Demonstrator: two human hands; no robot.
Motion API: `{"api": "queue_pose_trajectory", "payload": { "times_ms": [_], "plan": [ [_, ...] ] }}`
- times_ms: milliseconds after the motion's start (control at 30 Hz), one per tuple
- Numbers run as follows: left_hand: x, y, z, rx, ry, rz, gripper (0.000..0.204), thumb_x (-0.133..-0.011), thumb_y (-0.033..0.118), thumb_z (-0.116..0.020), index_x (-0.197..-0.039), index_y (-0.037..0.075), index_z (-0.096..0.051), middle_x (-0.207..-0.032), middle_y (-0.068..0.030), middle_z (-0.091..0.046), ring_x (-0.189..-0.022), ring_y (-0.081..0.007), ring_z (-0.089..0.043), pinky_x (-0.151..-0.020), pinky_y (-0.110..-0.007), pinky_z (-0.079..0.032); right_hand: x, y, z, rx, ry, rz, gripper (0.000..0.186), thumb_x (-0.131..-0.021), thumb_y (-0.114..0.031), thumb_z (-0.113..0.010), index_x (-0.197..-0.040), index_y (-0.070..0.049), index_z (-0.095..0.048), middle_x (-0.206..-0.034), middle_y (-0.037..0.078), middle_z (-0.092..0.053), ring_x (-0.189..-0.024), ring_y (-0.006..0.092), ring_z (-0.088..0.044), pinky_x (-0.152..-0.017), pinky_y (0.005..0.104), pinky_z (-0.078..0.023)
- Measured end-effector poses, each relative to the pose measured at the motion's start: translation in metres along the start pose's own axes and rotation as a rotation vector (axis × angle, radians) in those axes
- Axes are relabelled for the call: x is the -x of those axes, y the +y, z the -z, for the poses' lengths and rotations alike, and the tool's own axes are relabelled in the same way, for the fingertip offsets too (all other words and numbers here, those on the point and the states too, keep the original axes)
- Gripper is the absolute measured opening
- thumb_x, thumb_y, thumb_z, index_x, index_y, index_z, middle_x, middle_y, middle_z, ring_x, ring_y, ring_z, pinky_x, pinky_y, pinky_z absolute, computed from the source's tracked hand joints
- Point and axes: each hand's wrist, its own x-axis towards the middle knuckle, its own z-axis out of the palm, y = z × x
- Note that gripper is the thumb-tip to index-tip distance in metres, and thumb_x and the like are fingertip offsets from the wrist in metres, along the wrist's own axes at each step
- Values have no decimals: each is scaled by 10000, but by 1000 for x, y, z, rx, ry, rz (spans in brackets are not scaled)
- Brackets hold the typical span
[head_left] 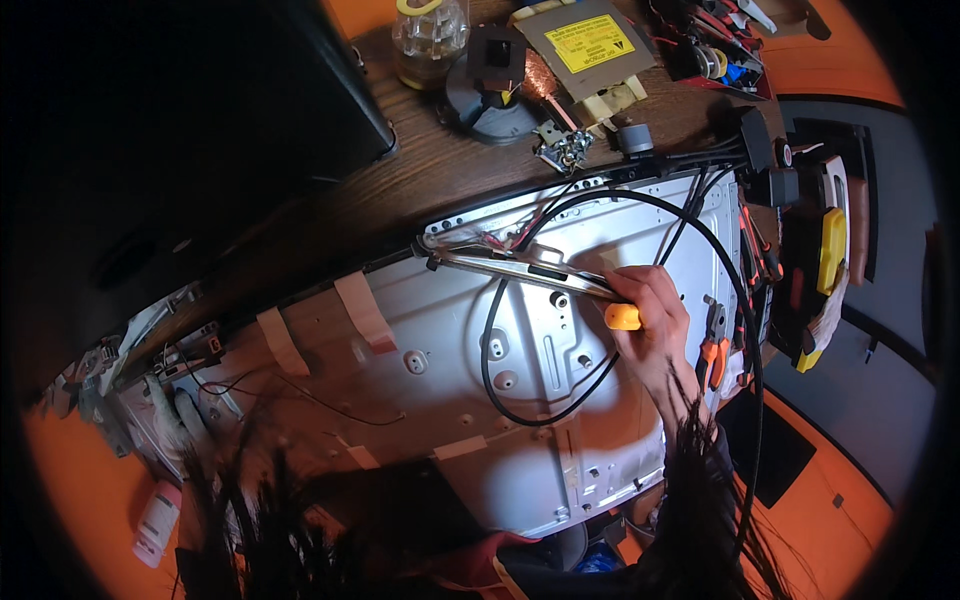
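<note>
My right hand [652, 318] is closed around a tool with a yellow handle [622, 317], whose kind I cannot make out. Its fingers rest at the right end of a long narrow metal bar [520, 268]. That bar lies aslant near the upper edge of a large silver metal panel [630, 400], which looks like the back of a flat screen. A black cable [487, 370] loops over the panel and passes the hand. Thin red and dark wires [520, 235] show beside the bar. My left hand is out of sight.
Orange-handled pliers [713, 350] lie at the panel's right edge. Beyond it, the wooden table [400, 190] holds a clear jar [430, 40], a copper wire spool [540, 75], a yellow-labelled box [590, 50] and a pile of screws [565, 148]. A dark screen [200, 100] stands at upper left.
</note>
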Motion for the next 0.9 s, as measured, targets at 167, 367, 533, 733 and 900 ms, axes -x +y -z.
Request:
{"api": "queue_pose_trajectory", "payload": {
  "times_ms": [167, 367, 533, 733, 900],
  "plan": [
    [3, 5, 7, -2, -11, 20, 477, -932, 126, -453, -1367, -62, -400, -1060, -253, -612, -915, -360, -595, -816, -387, -467, 4, -4, -2, 2, -10, -53, 346, -697, -52, -741, -1021, 20, -640, -959, 135, -621, -863, 286, -602, -735, 336, -496],
    [4, 11, 9, -3, -14, 56, 475, -932, 132, -456, -1362, -64, -406, -1091, -258, -610, -950, -363, -599, -835, -384, -468, 4, -6, -2, 5, -29, -74, 366, -680, -19, -724, -1035, 16, -642, -977, 143, -621, -882, 293, -606, -751, 340, -497],
    [6, 0, 4, 36, 7, 49, 469, -929, 135, -465, -1348, -71, -420, -1088, -264, -612, -957, -367, -605, -837, -385, -470, -5, 1, -1, 70, -6, -71, 406, -686, 56, -675, -1084, -24, -654, -1109, 154, -592, -987, 303, -597, -832, 354, -491],
    [8, -25, -6, 25, 52, 21, 466, -928, 141, -469, -1341, -70, -428, -1041, -260, -627, -912, -390, -611, -810, -392, -477, -1, -9, 3, 214, -16, -290, 600, -764, 99, -622, -1307, -147, -558, -1318, 131, -450, -1121, 277, -569, -897, 329, -514],
    [11, -33, -9, -27, 110, -79, 471, -928, 165, -473, -1346, -50, -437, -1033, -246, -638, -911, -394, -615, -813, -402, -479, 19, -35, 14, 265, 68, -269, 606, -744, 68, -655, -1313, -104, -544, -1212, 161, -525, -1041, 290, -577, -757, 320, -530]
  ]
}}
